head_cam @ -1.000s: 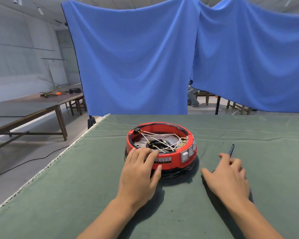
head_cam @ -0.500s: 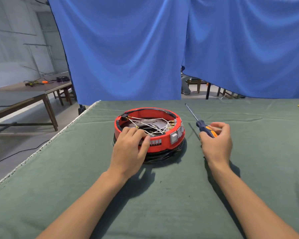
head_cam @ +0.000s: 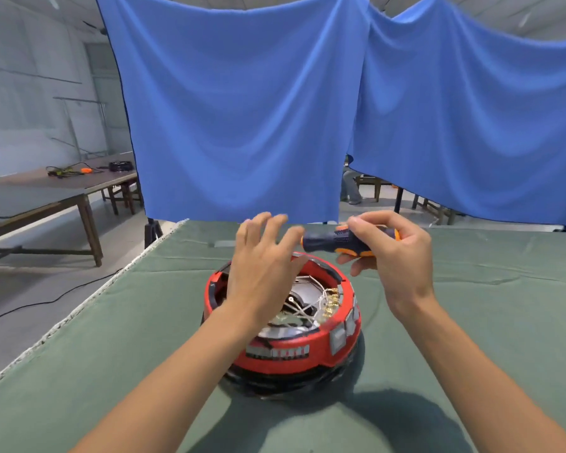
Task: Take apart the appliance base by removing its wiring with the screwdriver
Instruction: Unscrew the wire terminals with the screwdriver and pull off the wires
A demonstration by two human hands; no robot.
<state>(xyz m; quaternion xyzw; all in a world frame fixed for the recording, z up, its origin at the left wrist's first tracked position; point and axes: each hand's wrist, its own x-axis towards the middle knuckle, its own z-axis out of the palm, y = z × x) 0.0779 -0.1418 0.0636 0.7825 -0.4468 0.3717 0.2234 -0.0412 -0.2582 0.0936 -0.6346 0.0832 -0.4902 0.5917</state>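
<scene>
The right hand (head_cam: 394, 256) grips the screwdriver (head_cam: 337, 241) by its handle above the red appliance base (head_cam: 285, 351), while the left hand (head_cam: 262, 273) hovers with fingers spread, holding nothing; I judge the tool is being prepared, not yet applied. Next, the tip, hidden behind the left hand, must reach the brass terminals (head_cam: 330, 304) among the wiring (head_cam: 303, 310). The base sits on the green table (head_cam: 471, 322), well away from its left edge, with free room all around.

One red appliance base (head_cam: 294, 349) sits on one green-covered bench (head_cam: 471, 322). One screwdriver (head_cam: 337, 240) shows at twelve o'clock above it. Two hands: left (head_cam: 262, 273), right (head_cam: 392, 253). Two blue cloths (head_cam: 236, 109) hang behind. One side table (head_cam: 40, 197) at nine o'clock.
</scene>
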